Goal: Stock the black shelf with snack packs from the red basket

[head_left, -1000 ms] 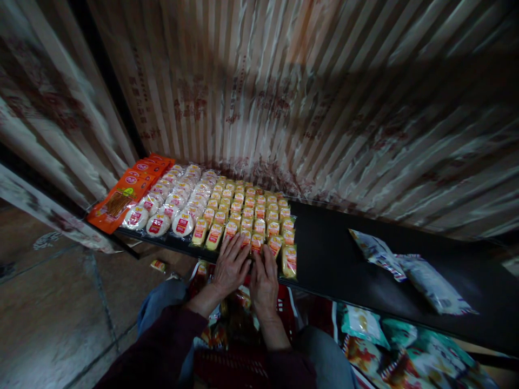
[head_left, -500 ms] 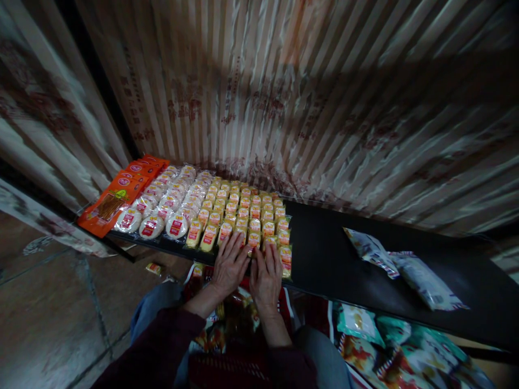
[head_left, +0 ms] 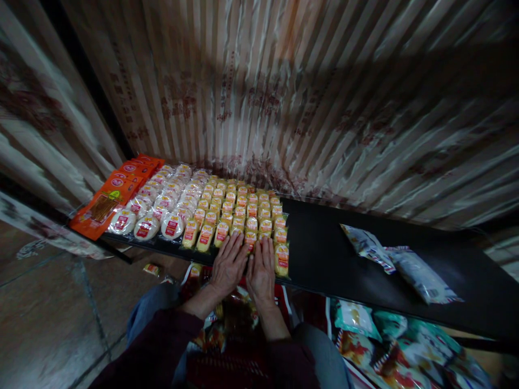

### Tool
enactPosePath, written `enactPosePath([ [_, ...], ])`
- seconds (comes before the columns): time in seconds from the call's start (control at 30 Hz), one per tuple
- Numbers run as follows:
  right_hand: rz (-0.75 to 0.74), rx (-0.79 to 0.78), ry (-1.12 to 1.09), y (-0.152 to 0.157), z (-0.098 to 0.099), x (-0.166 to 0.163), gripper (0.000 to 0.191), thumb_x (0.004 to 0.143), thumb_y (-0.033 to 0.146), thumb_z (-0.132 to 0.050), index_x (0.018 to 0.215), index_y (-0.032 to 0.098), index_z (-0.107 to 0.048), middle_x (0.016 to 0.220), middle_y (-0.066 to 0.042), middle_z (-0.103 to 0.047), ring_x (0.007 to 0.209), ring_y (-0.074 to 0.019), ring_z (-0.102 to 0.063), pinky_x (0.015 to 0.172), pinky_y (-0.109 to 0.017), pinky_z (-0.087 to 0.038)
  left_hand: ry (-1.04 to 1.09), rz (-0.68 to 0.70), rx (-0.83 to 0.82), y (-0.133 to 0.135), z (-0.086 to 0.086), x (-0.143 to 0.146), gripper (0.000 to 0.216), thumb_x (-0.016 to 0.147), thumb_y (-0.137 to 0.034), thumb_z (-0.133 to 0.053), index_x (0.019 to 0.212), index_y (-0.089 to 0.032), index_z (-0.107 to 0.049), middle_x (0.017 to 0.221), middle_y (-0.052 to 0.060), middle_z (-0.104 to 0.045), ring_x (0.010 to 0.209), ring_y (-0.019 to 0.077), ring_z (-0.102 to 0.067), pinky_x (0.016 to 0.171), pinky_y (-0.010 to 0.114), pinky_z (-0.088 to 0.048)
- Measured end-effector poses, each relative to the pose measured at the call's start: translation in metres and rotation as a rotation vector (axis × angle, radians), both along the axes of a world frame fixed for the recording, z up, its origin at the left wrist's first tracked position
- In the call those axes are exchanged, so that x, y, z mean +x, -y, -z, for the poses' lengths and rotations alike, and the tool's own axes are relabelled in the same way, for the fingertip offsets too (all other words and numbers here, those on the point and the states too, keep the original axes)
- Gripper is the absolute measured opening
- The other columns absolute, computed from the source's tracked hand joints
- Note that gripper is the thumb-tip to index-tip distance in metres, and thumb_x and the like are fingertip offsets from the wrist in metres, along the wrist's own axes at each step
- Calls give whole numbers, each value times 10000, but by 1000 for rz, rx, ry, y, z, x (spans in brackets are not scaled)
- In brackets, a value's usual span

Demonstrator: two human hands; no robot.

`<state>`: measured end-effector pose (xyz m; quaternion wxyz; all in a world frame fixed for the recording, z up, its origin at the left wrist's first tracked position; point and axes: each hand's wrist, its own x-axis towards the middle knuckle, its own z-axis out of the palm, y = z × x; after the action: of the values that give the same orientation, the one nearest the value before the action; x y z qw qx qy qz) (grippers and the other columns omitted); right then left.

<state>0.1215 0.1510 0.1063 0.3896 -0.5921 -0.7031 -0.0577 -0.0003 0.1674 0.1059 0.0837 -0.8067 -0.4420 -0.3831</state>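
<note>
A: What changes at your hands?
B: Your right hand [head_left: 261,278] now has its fingers closer together, over the front of the yellow packs [head_left: 221,231]; your left hand [head_left: 229,267] stays just beside it.
A: Any grip?
B: None visible. Fingers of both are outstretched, resting on packs; whether a thumb pinches, I cannot tell.
A: Where are the packs?
B: In rows from near the shelf's [head_left: 320,243] back edge to its front edge, beside the white round packs [head_left: 172,226].
A: Meaning?
B: Light front-edge contact, I judge; no lifting.
</note>
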Motion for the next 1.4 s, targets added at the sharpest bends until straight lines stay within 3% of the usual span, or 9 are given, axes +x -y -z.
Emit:
enactPosePath([
  [0.43, -76, 49, 98, 12, -3, 21, 665, 900, 66, -320, 1521, 206, -131, 1551, -136, -290, 1466, -271, -141, 1110, -566, -342, -44, 97, 10, 0, -8, 10, 471, 883, -123, -442, 1351, -147, -488, 1433, 120, -480, 1443, 242, -227, 1156, 498, -292],
  [0.63, 170, 41, 141, 23, -1, 46, 655, 927, 202, -433, 1518, 227, -153, 1592, -141, -155, 1456, -337, -148, 1078, -587, -340, -93, 138, 18, 4, -16, 23, 448, 903, -238, -490, 1345, -164, -497, 1457, 124, -449, 1435, 267, -248, 1146, 509, -287],
  [0.77, 181, -41, 61, 18, 9, 55, 694, 928, 323, -450, 1522, 215, -108, 1602, -159, -42, 1448, -354, -161, 1047, -578, -380, -115, 171, -2, 4, -23, 32, 485, 895, -299, -506, 1357, -154, -484, 1474, 141, -420, 1437, 297, -234, 1137, 522, -293],
  [0.93, 170, -99, -53, 11, 16, 58, 616, 946, 347, -394, 1507, 205, -184, 1565, -171, -212, 1402, -305, -309, 1028, -513, -428, -106, 144, -57, -2, -26, 36, 514, 888, -342, -502, 1360, -140, -478, 1474, 157, -413, 1436, 306, -233, 1136, 527, -295],
  [1.1, 178, -75, -170, 3, 12, 61, 565, 967, 337, -328, 1494, 169, -214, 1493, -183, -358, 1385, -267, -346, 1069, -505, -394, -136, 135, -75, -6, -23, 36, 470, 895, -320, -490, 1328, -137, -505, 1472, 160, -415, 1429, 297, -256, 1141, 512, -294],
  [1.4, 163, -110, -199, -9, 3, 57, 589, 957, 385, -361, 1486, 160, -234, 1509, -199, -314, 1401, -285, -307, 1084, -539, -362, -169, 106, -53, -8, -16, 36, 424, 904, -249, -485, 1318, -162, -513, 1457, 142, -444, 1408, 277, -312, 1125, 486, -332],
])
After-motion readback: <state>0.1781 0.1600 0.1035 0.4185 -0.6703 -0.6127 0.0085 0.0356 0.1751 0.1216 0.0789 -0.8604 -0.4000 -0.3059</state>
